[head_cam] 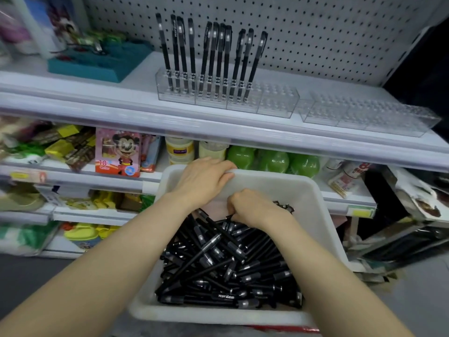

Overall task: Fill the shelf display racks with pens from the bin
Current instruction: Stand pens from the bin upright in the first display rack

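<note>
A white plastic bin (313,203) in front of me holds a heap of black pens (226,266). My left hand (204,178) grips the bin's far rim, fingers curled over the edge. My right hand (252,207) is down in the bin, fingers curled around pens at the top of the heap. On the upper shelf a clear display rack (274,103) holds several black pens (211,57) standing upright in its left part; its right part has bare holes. A second clear rack (369,115) to the right holds none.
A white pegboard (315,32) backs the upper shelf, and a teal tray (97,62) sits at its left. Lower shelves carry a pink cartoon box (117,152), jars, green bottles (272,160) and packets. Cluttered boxes stand at the right.
</note>
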Motion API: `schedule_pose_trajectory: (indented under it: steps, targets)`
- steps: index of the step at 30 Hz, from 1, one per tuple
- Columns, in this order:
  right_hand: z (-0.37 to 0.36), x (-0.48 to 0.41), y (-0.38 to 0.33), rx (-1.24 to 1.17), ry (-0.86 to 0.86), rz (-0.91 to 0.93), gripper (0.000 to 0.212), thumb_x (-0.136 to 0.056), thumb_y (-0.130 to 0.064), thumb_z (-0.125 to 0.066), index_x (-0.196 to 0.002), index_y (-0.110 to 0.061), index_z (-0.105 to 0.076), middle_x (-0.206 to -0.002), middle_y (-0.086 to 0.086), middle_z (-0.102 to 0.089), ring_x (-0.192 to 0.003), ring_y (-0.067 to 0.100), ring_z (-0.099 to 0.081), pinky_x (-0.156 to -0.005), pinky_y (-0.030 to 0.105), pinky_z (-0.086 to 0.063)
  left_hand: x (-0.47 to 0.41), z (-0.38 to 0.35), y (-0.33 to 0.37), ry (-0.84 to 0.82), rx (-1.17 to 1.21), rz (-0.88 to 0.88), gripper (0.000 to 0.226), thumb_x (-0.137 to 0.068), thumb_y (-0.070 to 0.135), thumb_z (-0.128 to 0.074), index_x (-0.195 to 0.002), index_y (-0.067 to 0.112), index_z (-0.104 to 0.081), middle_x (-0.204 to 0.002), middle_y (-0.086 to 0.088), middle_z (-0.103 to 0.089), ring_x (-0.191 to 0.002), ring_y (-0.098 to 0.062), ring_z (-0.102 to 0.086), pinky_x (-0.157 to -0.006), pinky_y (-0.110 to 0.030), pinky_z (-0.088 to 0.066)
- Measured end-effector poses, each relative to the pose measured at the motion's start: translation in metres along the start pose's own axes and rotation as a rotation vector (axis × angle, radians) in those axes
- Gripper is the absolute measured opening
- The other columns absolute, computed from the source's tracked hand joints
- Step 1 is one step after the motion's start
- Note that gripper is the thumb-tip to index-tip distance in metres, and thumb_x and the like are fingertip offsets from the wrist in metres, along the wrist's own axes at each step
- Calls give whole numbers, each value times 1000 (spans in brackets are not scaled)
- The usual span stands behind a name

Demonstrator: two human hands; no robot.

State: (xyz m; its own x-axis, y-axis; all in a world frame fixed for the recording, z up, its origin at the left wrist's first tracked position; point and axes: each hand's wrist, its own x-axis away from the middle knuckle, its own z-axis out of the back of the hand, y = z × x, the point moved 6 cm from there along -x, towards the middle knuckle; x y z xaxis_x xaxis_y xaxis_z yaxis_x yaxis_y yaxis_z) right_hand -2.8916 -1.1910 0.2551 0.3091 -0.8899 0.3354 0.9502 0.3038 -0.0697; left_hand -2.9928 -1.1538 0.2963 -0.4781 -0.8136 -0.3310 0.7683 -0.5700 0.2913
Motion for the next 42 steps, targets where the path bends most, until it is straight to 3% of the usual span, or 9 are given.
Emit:
schedule_pose_trajectory:
  steps: [4,8,13,18,20,27,32,38,42]
  targets:
    - [17,8,8,-103,23,17,12,-86,-19,-67,-97,-17,-68,-94,2,-66,-88,21,-61,-75,26,-46,-1,-3,-3,11,40,-5,29,-100,37,-46,-120,26,-63,-110,3,-66,-104,-22,-56,-83,-33,-41]
    - [72,28,36,-506,417,27,6,-87,-25,-69,-88,-27,-63,-75,-13,-61,-65,2,-54,-65,23,-44,-3,6,-2,97,230,30,31,-103,34,-41,-122,26,-63,-115,6,-63,-109,-14,-52,-88,-26,-38]
    - [94,42,69,-1271,716,-11,5,-94,-9,-61,-91,-12,-61,-74,4,-63,-64,15,-61,-59,28,-53,-5,13,22,21,276,-24,43,-98,49,-34,-121,27,-63,-115,9,-65,-108,-11,-53,-89,-32,-42]
    - [99,44,78,-1487,831,-65,3,-93,-5,-61,-93,-8,-60,-72,6,-65,-59,13,-63,-63,26,-54,-12,18,28,12,253,-43,15,-99,34,-51,-98,24,-62,-91,10,-61,-90,-16,-56,-70,-31,-37]
    - [104,48,80,-1397,918,-83,13,-92,-5,-62,-103,-12,-59,-83,4,-66,-63,13,-65,-68,32,-56,-16,24,30,15,267,-21,10,-99,34,-50,-93,25,-52,-86,10,-55,-81,-14,-53,-68,-32,-37]
    - [148,72,54,-115,1240,64,66,-82,5,-67,-140,-22,-50,-129,9,-44,-95,18,-42,-77,29,-41,-33,48,30,-5,165,-46,12,-102,37,-36,-101,25,-35,-73,1,-59,-70,-31,-58,-64,-44,-46]
    - [169,67,47,221,1222,185,38,-79,3,-74,-114,-12,-67,-124,18,-53,-94,33,-49,-69,40,-47,-51,71,34,30,163,-39,14,-102,36,-39,-104,23,-43,-78,-3,-62,-74,-33,-57,-67,-45,-46]
    - [188,43,63,307,1106,230,5,-86,-10,-70,-88,-5,-68,-91,10,-58,-79,29,-51,-56,40,-46,-74,101,36,129,191,-36,34,-103,36,-37,-133,22,-49,-106,1,-66,-94,-21,-61,-78,-38,-48]
    - [216,40,105,-99,1160,-37,14,-89,-17,-68,-101,-10,-73,-84,7,-65,-77,28,-59,-64,35,-47,-88,112,4,267,43,12,47,-103,34,-38,-147,18,-36,-136,-1,-51,-128,-19,-41,-106,-35,-34]
